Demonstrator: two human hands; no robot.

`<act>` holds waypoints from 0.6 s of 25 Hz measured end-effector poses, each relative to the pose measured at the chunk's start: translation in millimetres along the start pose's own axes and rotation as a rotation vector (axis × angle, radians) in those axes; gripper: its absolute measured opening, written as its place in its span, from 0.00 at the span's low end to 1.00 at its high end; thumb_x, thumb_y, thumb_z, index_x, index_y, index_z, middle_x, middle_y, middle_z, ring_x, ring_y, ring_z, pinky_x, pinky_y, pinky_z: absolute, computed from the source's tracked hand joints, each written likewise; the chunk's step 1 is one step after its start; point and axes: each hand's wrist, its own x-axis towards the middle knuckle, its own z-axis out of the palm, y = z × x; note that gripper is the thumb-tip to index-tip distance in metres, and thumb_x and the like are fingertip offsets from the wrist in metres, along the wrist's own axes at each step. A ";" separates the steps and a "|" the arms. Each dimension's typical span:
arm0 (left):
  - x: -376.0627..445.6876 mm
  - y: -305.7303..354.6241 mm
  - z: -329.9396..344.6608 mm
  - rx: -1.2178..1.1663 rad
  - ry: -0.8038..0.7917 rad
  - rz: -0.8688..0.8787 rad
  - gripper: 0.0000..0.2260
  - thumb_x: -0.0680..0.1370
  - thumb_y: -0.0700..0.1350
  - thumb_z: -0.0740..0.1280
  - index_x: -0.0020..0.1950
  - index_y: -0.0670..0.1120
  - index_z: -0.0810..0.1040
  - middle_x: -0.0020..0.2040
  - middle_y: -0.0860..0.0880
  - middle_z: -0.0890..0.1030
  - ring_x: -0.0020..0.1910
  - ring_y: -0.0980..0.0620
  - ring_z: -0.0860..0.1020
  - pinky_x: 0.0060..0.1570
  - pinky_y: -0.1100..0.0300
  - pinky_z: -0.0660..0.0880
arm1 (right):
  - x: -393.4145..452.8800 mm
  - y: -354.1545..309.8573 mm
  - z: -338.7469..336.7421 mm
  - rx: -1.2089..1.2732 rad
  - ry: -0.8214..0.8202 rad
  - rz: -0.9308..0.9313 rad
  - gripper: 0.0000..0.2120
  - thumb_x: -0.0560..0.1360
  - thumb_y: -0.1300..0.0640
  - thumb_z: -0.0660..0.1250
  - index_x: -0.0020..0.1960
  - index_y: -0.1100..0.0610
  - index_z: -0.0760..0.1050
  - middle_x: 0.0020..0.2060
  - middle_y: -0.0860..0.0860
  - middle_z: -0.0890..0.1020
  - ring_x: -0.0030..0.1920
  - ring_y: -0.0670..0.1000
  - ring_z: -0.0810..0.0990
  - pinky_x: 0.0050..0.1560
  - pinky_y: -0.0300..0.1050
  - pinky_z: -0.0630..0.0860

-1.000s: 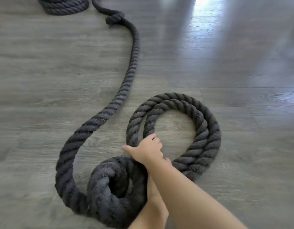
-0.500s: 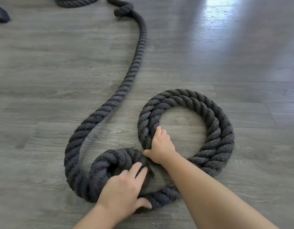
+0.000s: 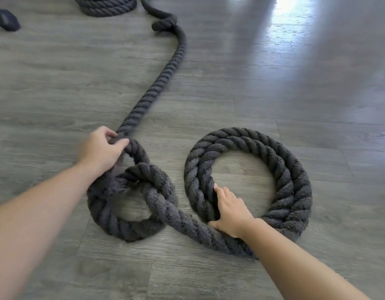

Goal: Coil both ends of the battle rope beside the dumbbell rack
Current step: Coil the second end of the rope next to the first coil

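Left hand (image 3: 100,149) grips a small loop of dark battle rope (image 3: 163,83) mid-frame; right hand (image 3: 230,215) presses flat, fingers straight, on a double coil (image 3: 295,180) at lower right.

I see a thick rope (image 3: 247,180) of twisted dark grey fibre, matt and fuzzy, with stray hairs lifting off its strands; the fraying looks roughest on the small loop at lower left of centre. A second pile of the same rope, the coil (image 3: 106,6) at the top left edge, has the same dull, coarse twist. The floor (image 3: 295,87) is grey wood-look plank with printed grain and thin seams, smooth, with a soft sheen; at upper right it glares white with reflected light. A dark object (image 3: 6,19) at the upper left edge looks matt; I cannot tell its material.
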 end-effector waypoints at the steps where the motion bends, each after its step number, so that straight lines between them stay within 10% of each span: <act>1: 3.4 -1.4 0.5 0.202 0.014 0.131 0.16 0.76 0.56 0.72 0.56 0.47 0.77 0.39 0.43 0.80 0.37 0.42 0.79 0.41 0.50 0.75 | -0.8 4.9 -0.3 -0.018 -0.007 -0.014 0.54 0.73 0.37 0.70 0.81 0.55 0.39 0.75 0.53 0.58 0.75 0.56 0.60 0.70 0.54 0.63; 5: 9.6 -20.3 7.2 0.633 0.319 0.612 0.20 0.72 0.53 0.77 0.55 0.41 0.80 0.45 0.36 0.78 0.44 0.35 0.76 0.36 0.45 0.72 | 1.2 9.6 -5.9 -0.076 -0.028 -0.055 0.53 0.73 0.37 0.70 0.81 0.55 0.39 0.76 0.52 0.57 0.75 0.56 0.59 0.71 0.55 0.61; 9: -42.7 -31.7 59.1 0.378 0.462 0.399 0.23 0.72 0.52 0.77 0.61 0.42 0.76 0.57 0.36 0.72 0.52 0.35 0.71 0.48 0.40 0.70 | -2.1 -0.2 -9.8 -0.019 -0.057 0.022 0.54 0.72 0.31 0.67 0.81 0.55 0.40 0.75 0.52 0.58 0.75 0.57 0.57 0.71 0.57 0.61; 15: -94.3 -55.6 93.5 0.558 0.127 0.442 0.32 0.75 0.59 0.69 0.74 0.43 0.71 0.80 0.35 0.49 0.77 0.29 0.46 0.69 0.27 0.45 | -3.9 -62.4 -15.3 0.214 -0.074 0.264 0.63 0.64 0.17 0.55 0.81 0.55 0.33 0.78 0.61 0.52 0.76 0.64 0.53 0.71 0.66 0.58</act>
